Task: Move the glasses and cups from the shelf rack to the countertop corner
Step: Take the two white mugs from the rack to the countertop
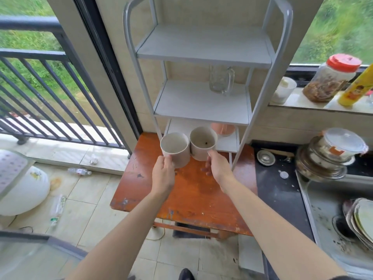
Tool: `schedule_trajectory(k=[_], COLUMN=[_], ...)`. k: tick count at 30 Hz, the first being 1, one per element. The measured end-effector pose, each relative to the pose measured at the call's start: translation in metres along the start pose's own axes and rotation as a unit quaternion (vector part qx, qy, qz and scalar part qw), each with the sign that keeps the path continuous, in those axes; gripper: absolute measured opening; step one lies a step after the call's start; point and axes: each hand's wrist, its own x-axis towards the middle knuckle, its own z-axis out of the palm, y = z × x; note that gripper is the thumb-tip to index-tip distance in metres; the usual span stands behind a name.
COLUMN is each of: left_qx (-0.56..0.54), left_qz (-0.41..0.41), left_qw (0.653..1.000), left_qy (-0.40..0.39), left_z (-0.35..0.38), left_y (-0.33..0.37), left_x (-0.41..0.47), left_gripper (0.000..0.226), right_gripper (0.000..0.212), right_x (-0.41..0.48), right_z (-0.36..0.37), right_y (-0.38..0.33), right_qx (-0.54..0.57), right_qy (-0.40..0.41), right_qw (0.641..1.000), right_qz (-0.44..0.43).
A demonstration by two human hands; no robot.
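Note:
My left hand (163, 174) grips a white cup (175, 149) from its near side. My right hand (217, 168) grips a second white cup (202, 143), which has a dark speck inside. Both cups are held side by side, touching, just in front of the lowest level of the grey shelf rack (203, 57). A clear glass mug (221, 79) with a handle stands on the rack's middle shelf, at the back right. A pink cup (223, 129) sits on the bottom shelf, partly hidden by the shelf above.
The rack stands on an orange wooden table (187, 201). A dark countertop (280, 190) with a sink and stacked dishes (361, 223) lies to the right. Stacked lidded bowls (331, 154), a red-capped jar (331, 79) and a yellow bottle (357, 87) are at the right. A balcony railing is on the left.

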Motion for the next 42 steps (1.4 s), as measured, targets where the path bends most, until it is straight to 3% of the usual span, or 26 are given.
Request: schedule_trajectory(k=[3,8,18,28,37,42], left_qx=[-0.008,-0.004,0.037,0.044,0.008,0.017], left_qz=[0.002,0.002,0.084,0.228,0.271,0.284], left_qw=[1.0,1.0,0.977,0.901,0.813,0.751], left_qy=[0.018,-0.017,-0.19,-0.367,-0.516,-0.596], left_z=[0.002,0.016,0.119,0.254,0.368,0.428], left_y=[-0.028,-0.061,-0.062,-0.009,0.011,0.004], left_x=[-0.031,-0.067,-0.152,-0.354,-0.613,-0.732], left_gripper=[0.037,0.031,0.031,0.029,0.029,0.039], right_gripper=[0.04,0.04,0.043,0.043,0.046,0.044], right_x=[-0.027,-0.069,-0.156,-0.309,-0.516,-0.61], right_z=[-0.005,-0.025,-0.134,-0.31,-0.489,-0.559], right_y=[0.028,0.068,0.139,0.199,0.292,0.345], right_qx=[-0.031,-0.013,0.076,0.228,0.168,0.169], right_qy=[0.048,0.112,0.302,0.477,0.634,0.715], right_qw=[0.998,0.992,0.95,0.848,0.752,0.674], right_qz=[-0.036,-0.052,0.002,-0.044,-0.065,-0.072])
